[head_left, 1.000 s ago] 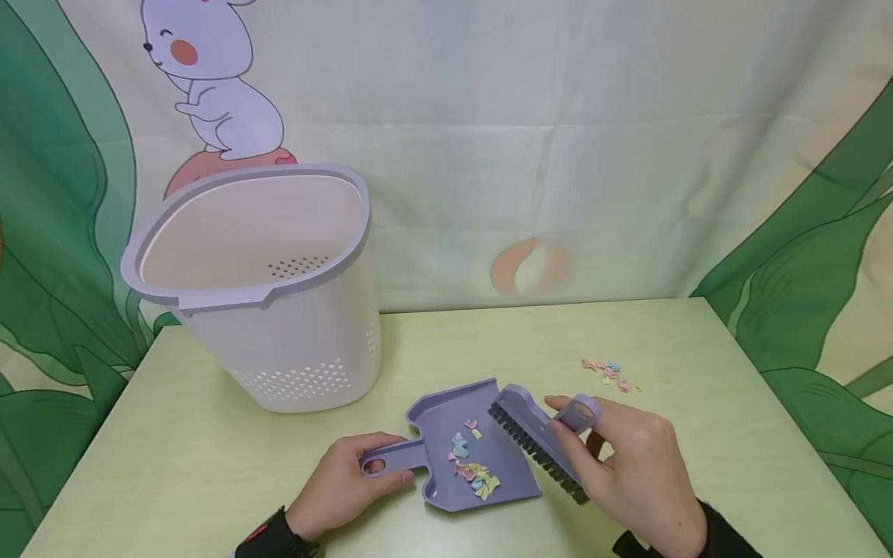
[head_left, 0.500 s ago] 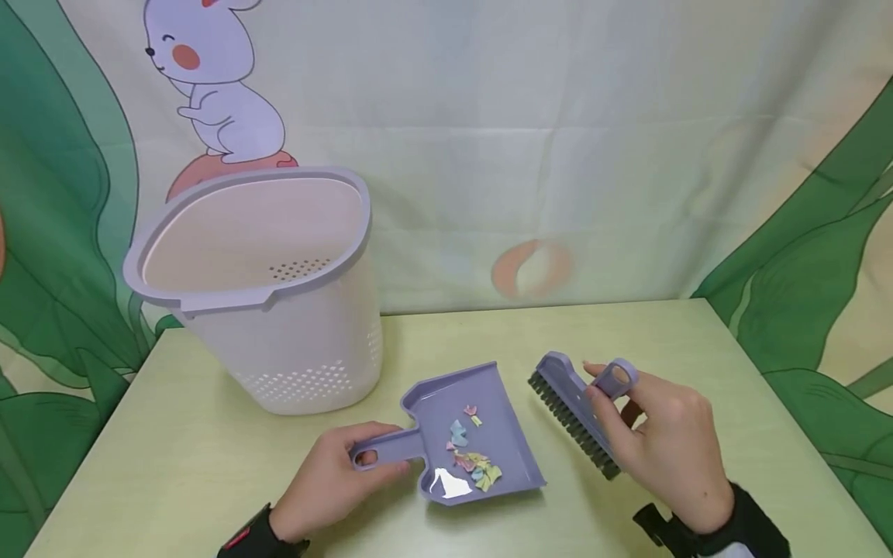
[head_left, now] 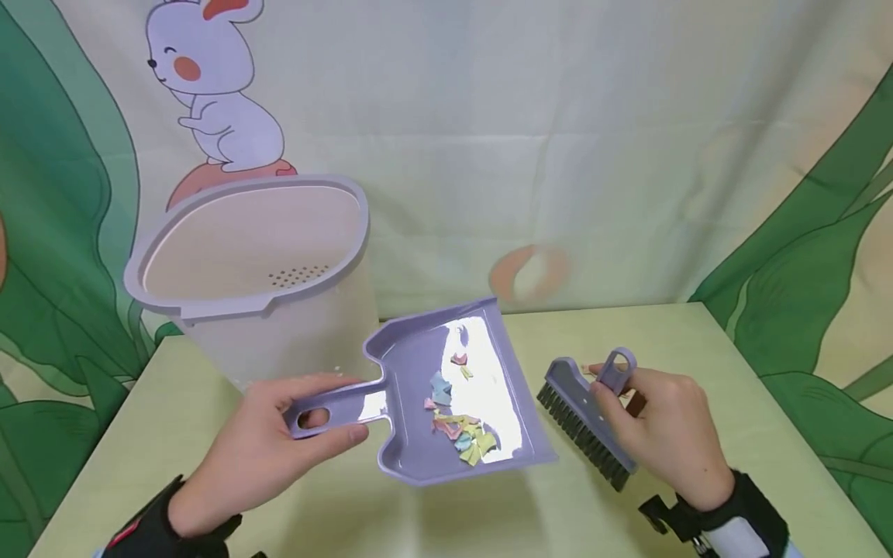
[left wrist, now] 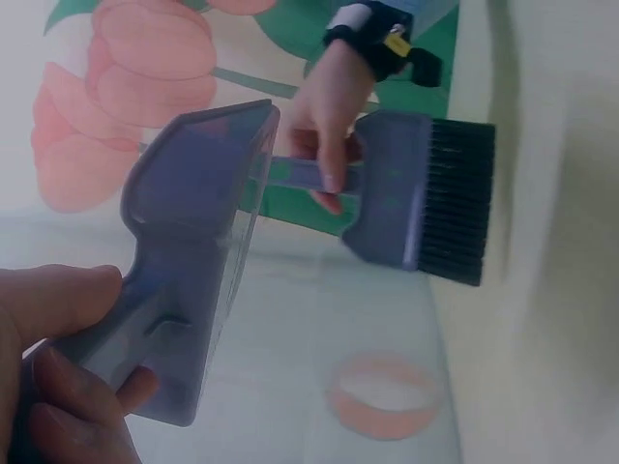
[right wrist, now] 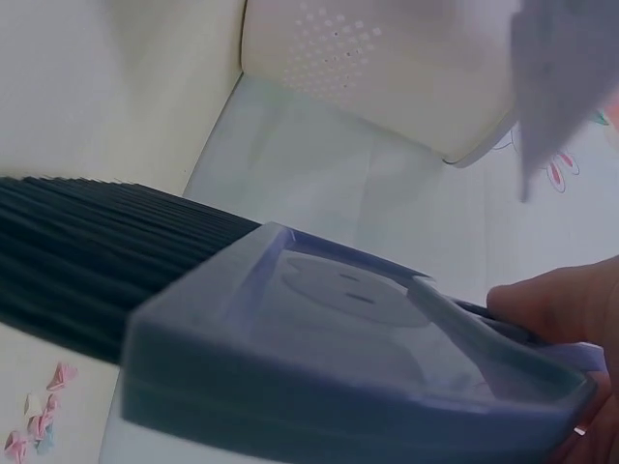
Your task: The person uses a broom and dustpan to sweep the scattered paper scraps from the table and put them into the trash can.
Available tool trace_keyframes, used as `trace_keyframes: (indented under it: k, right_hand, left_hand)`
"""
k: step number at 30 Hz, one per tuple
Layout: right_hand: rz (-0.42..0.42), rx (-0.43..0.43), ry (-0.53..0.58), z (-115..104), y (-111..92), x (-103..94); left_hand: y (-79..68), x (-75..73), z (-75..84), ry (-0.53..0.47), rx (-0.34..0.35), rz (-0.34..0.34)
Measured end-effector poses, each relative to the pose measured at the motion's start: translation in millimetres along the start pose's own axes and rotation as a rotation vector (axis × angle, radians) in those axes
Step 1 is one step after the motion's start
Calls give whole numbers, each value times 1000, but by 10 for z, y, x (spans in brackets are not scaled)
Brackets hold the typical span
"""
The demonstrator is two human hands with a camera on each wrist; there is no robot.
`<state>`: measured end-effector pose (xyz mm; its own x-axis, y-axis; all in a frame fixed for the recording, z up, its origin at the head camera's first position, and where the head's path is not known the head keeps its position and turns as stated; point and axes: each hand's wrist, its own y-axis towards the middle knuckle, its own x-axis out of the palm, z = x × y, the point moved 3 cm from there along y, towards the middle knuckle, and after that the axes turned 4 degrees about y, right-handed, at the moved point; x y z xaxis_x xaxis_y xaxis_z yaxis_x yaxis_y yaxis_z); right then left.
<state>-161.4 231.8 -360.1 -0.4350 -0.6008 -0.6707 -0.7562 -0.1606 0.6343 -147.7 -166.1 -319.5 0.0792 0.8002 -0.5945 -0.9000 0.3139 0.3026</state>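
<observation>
In the head view my left hand grips the handle of a purple dustpan, thumb on one side and fingers on the other. The pan is raised off the table, its shadow below. Several pastel paper scraps in yellow, pink and blue lie in it. My right hand pinches the handle of a matching purple brush with dark bristles, to the right of the pan. The left wrist view shows the pan's underside with the brush beyond. Up close in the right wrist view are the dark bristles.
A tall pale basket with a purple rim stands at the back left of the light table, partly behind the raised dustpan. More paper scraps lie on the table in the right wrist view. A printed curtain hangs behind.
My left hand has lifted the dustpan off the table and drawn it up and left, scraps still inside. My right hand has pulled the brush away from the pan, to the right.
</observation>
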Motion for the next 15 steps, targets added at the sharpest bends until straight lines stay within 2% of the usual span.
trace_keyframes:
  k: [7, 10, 15]
  right_hand:
    - [-7, 14, -14, 29, -7, -13]
    - [-10, 13, -8, 22, -6, -11]
    - [-12, 9, 3, 6, -1, -4]
  left_hand:
    - [122, -436, 207, 100, -4, 68]
    - [146, -660, 242, 125, -27, 134]
    - [196, -1024, 240, 138, -75, 286]
